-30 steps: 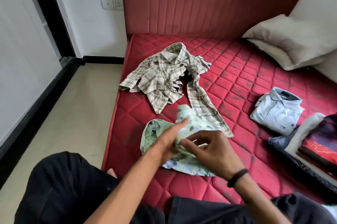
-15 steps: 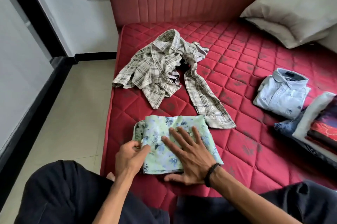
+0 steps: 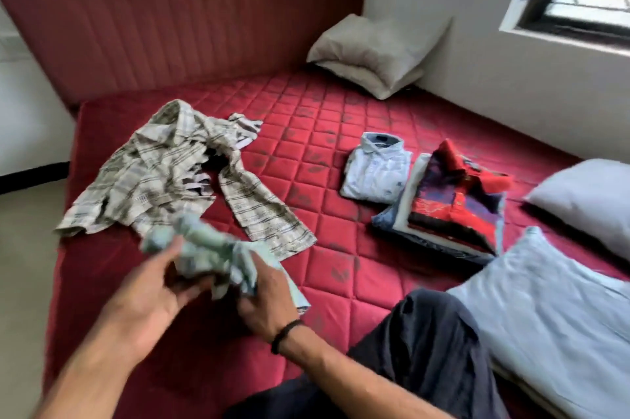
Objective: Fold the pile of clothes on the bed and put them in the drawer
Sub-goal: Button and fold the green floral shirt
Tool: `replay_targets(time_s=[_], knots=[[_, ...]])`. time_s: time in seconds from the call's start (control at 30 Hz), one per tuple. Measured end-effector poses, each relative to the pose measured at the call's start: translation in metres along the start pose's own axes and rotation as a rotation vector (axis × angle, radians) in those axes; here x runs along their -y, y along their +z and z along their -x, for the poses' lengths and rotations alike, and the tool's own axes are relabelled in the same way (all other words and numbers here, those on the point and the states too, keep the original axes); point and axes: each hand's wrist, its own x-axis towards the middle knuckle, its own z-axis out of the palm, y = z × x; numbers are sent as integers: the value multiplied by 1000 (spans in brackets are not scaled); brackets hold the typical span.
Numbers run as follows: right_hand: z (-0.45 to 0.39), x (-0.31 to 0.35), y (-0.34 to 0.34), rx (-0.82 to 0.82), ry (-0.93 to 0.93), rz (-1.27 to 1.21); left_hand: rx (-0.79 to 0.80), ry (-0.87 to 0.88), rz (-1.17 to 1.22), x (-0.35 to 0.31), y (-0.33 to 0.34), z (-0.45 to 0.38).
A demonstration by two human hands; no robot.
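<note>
Red quilted mattress under me. Unfolded plaid shirt lies at 11 o'clock. Stack of folded clothes at 2 o'clock, with a folded pale-blue shirt just beside it. Pale green floral garment, blurred, at centre: my left hand and right hand both grip it, fingers curled into the cloth.
</note>
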Motion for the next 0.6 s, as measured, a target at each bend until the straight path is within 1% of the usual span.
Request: replay_targets(time_s=[0.07,0.1,0.13,0.17,0.2,0.27,0.33,0.37,0.4,0.43,0.5,0.57,0.6], knots=[[-13,13,-42,-192,97,-129,4,251,-95,-16,28,4],[-18,16,-70,-248,138,-160,-16,401,-216,-19,46,2],[-23,18,-95,-266,172,-208,-36,536,-350,-20,58,0],[-25,17,-125,-283,200,-280,-19,594,-443,-16,75,-2],[-24,18,-152,-289,237,-380,35,554,-513,-9,87,-4],[-11,14,-207,-318,327,-633,238,322,-612,15,121,-8],[13,5,-259,-376,419,-821,477,90,-555,47,160,-9],[25,1,-281,-417,464,-865,592,15,-497,60,179,-5],[38,-3,-303,-475,507,-891,689,-22,-455,72,202,2],[50,-9,-326,-536,542,-901,761,-24,-439,82,227,9],[66,-19,-359,-580,603,-943,793,36,-430,96,266,19],[70,-28,-378,-536,650,-963,754,98,-419,105,292,16],[63,-32,-382,-481,669,-964,732,136,-422,104,297,6]])
